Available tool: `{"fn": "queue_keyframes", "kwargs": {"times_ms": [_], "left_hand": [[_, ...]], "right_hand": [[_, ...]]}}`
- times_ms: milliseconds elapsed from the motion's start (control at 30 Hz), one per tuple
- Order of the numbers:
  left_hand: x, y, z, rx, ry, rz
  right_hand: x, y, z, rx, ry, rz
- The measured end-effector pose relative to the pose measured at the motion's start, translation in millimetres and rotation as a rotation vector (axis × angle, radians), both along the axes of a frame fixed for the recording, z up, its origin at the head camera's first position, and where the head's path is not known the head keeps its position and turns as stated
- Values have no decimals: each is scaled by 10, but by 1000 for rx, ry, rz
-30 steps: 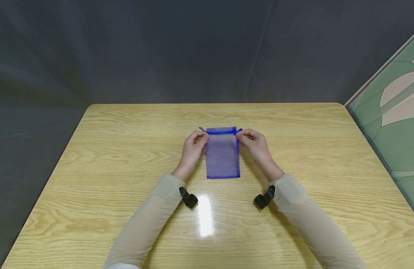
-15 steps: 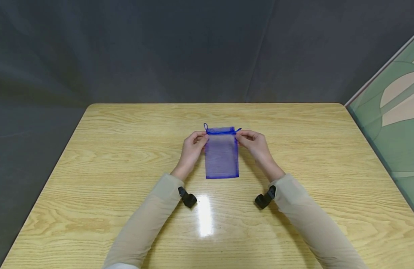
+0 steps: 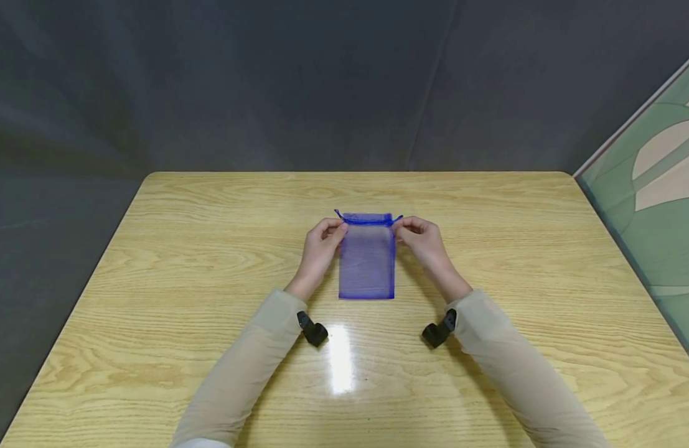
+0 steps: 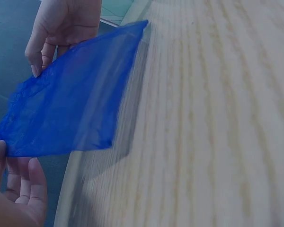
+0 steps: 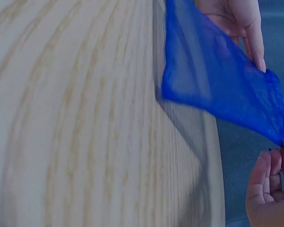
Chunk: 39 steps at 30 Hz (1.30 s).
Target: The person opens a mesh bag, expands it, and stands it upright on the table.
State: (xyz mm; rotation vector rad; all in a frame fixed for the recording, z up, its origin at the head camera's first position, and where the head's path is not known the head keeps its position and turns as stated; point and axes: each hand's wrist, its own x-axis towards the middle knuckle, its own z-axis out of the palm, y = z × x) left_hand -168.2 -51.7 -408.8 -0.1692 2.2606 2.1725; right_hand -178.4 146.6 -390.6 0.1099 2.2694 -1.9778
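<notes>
A sheer blue drawstring pouch point(image 3: 367, 264) hangs flat between my two hands, its cord running across near the top edge. With thumb and fingers my left hand point(image 3: 320, 246) pinches its upper left corner, just under a cord loop that sticks out. On the other side my right hand point(image 3: 428, 244) pinches the upper right corner, where a second cord end pokes out. In both wrist views the pouch point(image 4: 85, 94) slants, its lower edge tilted over the wood and casting a shadow. Nothing shows inside the thin fabric.
A wood-grain table point(image 3: 210, 261) lies under both forearms, with a bright light reflection near its middle. Dark cloth point(image 3: 299, 87) hangs behind and at the left. A green patterned panel point(image 3: 658, 205) borders the right side. Small black cameras point(image 3: 438, 330) sit at the wrists.
The pouch's lower edge has shifted slightly left. The left cord loop rose upright, then leaned back to the left. Both hands keep their pinch in nearly the same place.
</notes>
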Motion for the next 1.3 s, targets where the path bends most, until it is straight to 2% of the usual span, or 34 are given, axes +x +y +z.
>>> {"fn": "queue_keyframes", "kwargs": {"times_ms": [167, 400, 567, 900, 1067, 1300], "left_hand": [[6, -5, 6, 3, -3, 0], [9, 10, 24, 20, -38, -5], [3, 12, 31, 53, -64, -8], [-46, -60, 25, 103, -66, 0], [-45, -61, 35, 89, -73, -7], [-37, -34, 29, 51, -45, -13]], "right_hand": [[-10, -10, 10, -14, -14, -36], [-3, -22, 18, -120, -58, -73], [5, -37, 0, -158, -76, -77], [-19, -39, 1, -102, -35, 13], [-21, -39, 11, -106, -43, 20], [-13, -46, 3, -110, -43, 11]]}}
